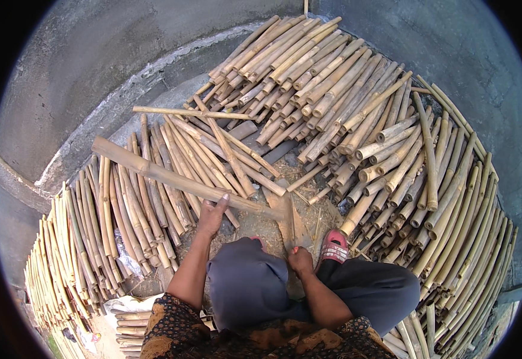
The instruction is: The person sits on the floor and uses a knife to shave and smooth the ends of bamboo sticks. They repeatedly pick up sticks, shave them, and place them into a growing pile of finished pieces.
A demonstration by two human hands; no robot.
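Note:
My left hand (212,216) is closed round a long bamboo pole (153,170), which slants from the upper left down toward the middle. In front of my knees, my right hand (300,261) is closed on the lower end of a machete (288,222); its handle is mostly hidden in the fist. The dark blade stands nearly upright in the view, at the pole's right end. Whether blade and pole touch, I cannot tell. Under them lies a reddish-brown flat piece (301,222), perhaps wood.
Cut bamboo is stacked high at the right (356,107), and more poles (144,209) lie in rows at the left. Concrete walls (93,78) curve round behind. My bent legs and a red sandal (334,246) are close to the blade. Chips litter the ground.

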